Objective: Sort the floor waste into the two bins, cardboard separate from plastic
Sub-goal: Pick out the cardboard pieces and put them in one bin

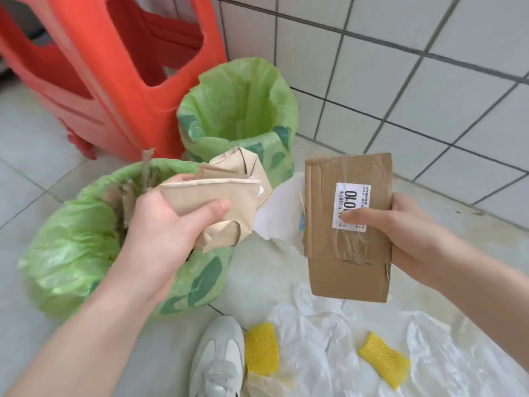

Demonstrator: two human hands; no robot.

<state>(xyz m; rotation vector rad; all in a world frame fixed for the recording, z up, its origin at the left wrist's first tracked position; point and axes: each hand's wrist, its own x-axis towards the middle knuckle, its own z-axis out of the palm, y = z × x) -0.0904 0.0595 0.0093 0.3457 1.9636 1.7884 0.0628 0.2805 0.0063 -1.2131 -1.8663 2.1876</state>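
My left hand [166,224] grips a crumpled wad of brown paper and cardboard [229,190] over the near bin [71,247], which has a green liner and brown scraps inside. My right hand [409,224] holds a flattened cardboard box [349,253] with clear tape and a white barcode label, thumb on the label. The far bin [237,110], also green-lined, stands behind and looks empty. On the floor lie clear plastic bags [323,345], two yellow foam nets [262,349] [383,359] and a white paper sheet [282,213].
A red plastic stool [114,67] stands at the back left, close to both bins. A white tiled wall [400,67] runs behind and to the right. My white shoe [217,359] is on the floor beside a yellow net, with a brown scrap [266,386] next to it.
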